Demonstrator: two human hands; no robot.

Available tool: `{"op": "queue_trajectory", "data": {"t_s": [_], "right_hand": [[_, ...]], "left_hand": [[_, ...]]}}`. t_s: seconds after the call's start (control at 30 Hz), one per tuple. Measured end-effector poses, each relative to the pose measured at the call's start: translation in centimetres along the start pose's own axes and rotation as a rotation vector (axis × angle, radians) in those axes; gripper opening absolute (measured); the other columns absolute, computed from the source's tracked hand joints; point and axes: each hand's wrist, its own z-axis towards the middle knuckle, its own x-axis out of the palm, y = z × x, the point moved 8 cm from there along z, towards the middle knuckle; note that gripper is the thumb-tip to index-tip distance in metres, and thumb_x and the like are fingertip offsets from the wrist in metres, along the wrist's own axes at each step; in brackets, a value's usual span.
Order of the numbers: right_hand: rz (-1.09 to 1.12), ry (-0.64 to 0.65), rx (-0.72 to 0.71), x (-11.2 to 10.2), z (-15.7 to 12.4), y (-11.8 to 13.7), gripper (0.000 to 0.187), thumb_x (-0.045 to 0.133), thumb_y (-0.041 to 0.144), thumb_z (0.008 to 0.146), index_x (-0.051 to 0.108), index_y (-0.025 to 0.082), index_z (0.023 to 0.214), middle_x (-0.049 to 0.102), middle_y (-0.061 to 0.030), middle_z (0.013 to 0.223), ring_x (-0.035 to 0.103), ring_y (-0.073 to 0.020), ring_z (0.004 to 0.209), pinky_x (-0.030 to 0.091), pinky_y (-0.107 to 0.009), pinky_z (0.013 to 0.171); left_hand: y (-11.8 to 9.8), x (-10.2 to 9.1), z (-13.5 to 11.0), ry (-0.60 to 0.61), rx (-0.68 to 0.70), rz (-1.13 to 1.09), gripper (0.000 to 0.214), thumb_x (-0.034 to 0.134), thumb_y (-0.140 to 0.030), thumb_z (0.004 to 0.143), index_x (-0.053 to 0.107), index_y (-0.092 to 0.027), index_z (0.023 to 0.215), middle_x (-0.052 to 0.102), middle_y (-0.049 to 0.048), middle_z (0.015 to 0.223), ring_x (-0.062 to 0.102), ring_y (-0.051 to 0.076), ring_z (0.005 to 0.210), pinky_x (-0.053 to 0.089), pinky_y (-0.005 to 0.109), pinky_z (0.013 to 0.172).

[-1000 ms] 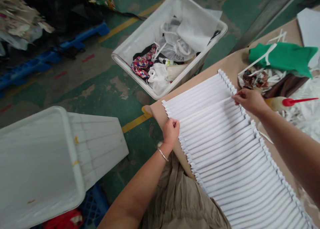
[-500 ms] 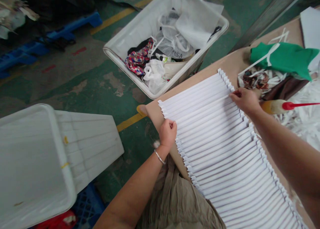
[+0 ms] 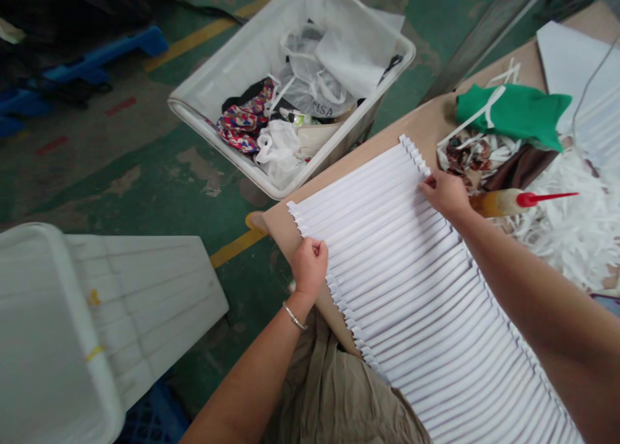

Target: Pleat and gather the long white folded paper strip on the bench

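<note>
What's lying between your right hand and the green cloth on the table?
In the head view, crumpled patterned fabric scraps lie between the right hand, which pinches the pleated white sheet, and the green cloth.

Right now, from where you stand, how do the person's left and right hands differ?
The left hand wears a thin silver bangle at its wrist, while the right hand shows none. The left hand is curled at one end of the pleated white sheet; the right hand pinches the opposite end, beside a red-tipped applicator. Both grip the sheet.
</note>
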Motion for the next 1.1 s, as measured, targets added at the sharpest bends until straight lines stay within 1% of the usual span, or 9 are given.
{"op": "queue_trajectory", "data": {"t_s": [0.17, 0.3, 0.37, 0.47, 0.53, 0.63, 0.8, 0.93, 1.1], "right_hand": [[0.025, 0.088, 0.089, -1.2, -1.5, 1.5, 0.026, 0.052, 0.027, 0.097, 0.065, 0.011, 0.114, 0.071, -0.0183, 0.109, 0.066, -0.0285, 0.101, 0.050, -0.042, 0.092], [0.108, -0.030, 0.123, -2.0, -3.9, 2.0, 0.031, 0.038, 0.027, 0.103, 0.054, 0.014, 0.127, 0.064, -0.0156, 0.126, 0.063, -0.0249, 0.102, 0.049, -0.040, 0.090], [0.182, -0.055, 0.087, -1.3, -7.0, 2.2, 0.028, 0.041, 0.035, 0.104, 0.053, 0.020, 0.124, 0.063, -0.0113, 0.127, 0.062, -0.0243, 0.103, 0.049, -0.037, 0.086], [0.269, -0.037, 0.053, 0.7, -14.0, 0.9, 0.026, 0.039, 0.042, 0.105, 0.053, 0.025, 0.118, 0.065, -0.0069, 0.118, 0.062, -0.0208, 0.100, 0.048, -0.033, 0.082], [0.320, -0.034, 0.070, 2.1, -18.9, -1.8, 0.028, 0.037, 0.045, 0.105, 0.053, 0.025, 0.115, 0.066, -0.0071, 0.111, 0.062, -0.0203, 0.094, 0.047, -0.033, 0.082], [0.361, -0.079, 0.228, 3.1, -25.4, -8.8, 0.024, 0.041, 0.043, 0.103, 0.055, 0.024, 0.108, 0.067, -0.0057, 0.099, 0.061, -0.0196, 0.086, 0.046, -0.032, 0.080], [0.351, -0.191, 0.499, 2.9, -33.3, -19.2, 0.025, 0.041, 0.040, 0.101, 0.056, 0.020, 0.102, 0.064, -0.0049, 0.084, 0.058, -0.0192, 0.076, 0.042, -0.031, 0.072], [0.354, -0.227, 0.574, 3.6, -36.6, -21.8, 0.027, 0.040, 0.040, 0.102, 0.057, 0.019, 0.100, 0.064, -0.0036, 0.084, 0.058, -0.0168, 0.075, 0.041, -0.028, 0.071], [0.305, -0.217, 0.569, 4.4, -37.5, -23.2, 0.027, 0.043, 0.038, 0.102, 0.061, 0.019, 0.105, 0.067, -0.0046, 0.091, 0.060, -0.0178, 0.083, 0.043, -0.029, 0.078]], "left_hand": [[0.4, -0.1, 0.5, -0.011, 0.032, 0.046, 0.017, 0.059, -0.037, 0.086, 0.052, -0.022, 0.079, 0.059, -0.0005, 0.069, 0.057, 0.020, 0.067, 0.042, 0.033, 0.070], [-0.1, 0.2, 1.6, -0.007, 0.064, 0.040, 0.023, 0.063, -0.041, 0.078, 0.051, -0.022, 0.085, 0.056, -0.0021, 0.071, 0.057, 0.020, 0.065, 0.045, 0.035, 0.071], [-0.3, 0.2, 1.6, 0.006, 0.054, 0.063, 0.023, 0.063, -0.039, 0.075, 0.051, -0.023, 0.086, 0.056, -0.0021, 0.070, 0.057, 0.021, 0.066, 0.046, 0.037, 0.073], [-0.4, -0.4, 1.0, 0.006, 0.036, 0.094, 0.022, 0.060, -0.032, 0.069, 0.051, -0.023, 0.087, 0.057, -0.0014, 0.069, 0.058, 0.023, 0.069, 0.048, 0.039, 0.077], [-0.5, -1.0, 0.4, -0.006, 0.045, 0.108, 0.024, 0.059, -0.032, 0.067, 0.051, -0.024, 0.088, 0.057, -0.0010, 0.067, 0.059, 0.024, 0.070, 0.049, 0.041, 0.078], [-0.9, -1.7, -1.0, -0.010, 0.074, 0.094, 0.028, 0.058, -0.035, 0.065, 0.052, -0.023, 0.089, 0.056, -0.0007, 0.066, 0.060, 0.025, 0.069, 0.049, 0.041, 0.076], [-2.0, -1.4, -4.5, 0.057, 0.094, 0.087, 0.032, 0.057, -0.036, 0.063, 0.053, -0.022, 0.092, 0.057, -0.0011, 0.064, 0.063, 0.025, 0.068, 0.050, 0.038, 0.073], [-3.0, 0.2, -7.6, 0.150, 0.136, 0.090, 0.037, 0.056, -0.037, 0.068, 0.055, -0.021, 0.101, 0.059, -0.0023, 0.065, 0.061, 0.021, 0.063, 0.051, 0.035, 0.071], [-3.6, 2.0, -10.2, 0.211, 0.224, -0.002, 0.045, 0.056, -0.042, 0.069, 0.056, -0.019, 0.108, 0.062, -0.0017, 0.068, 0.062, 0.021, 0.060, 0.049, 0.034, 0.067]]}}
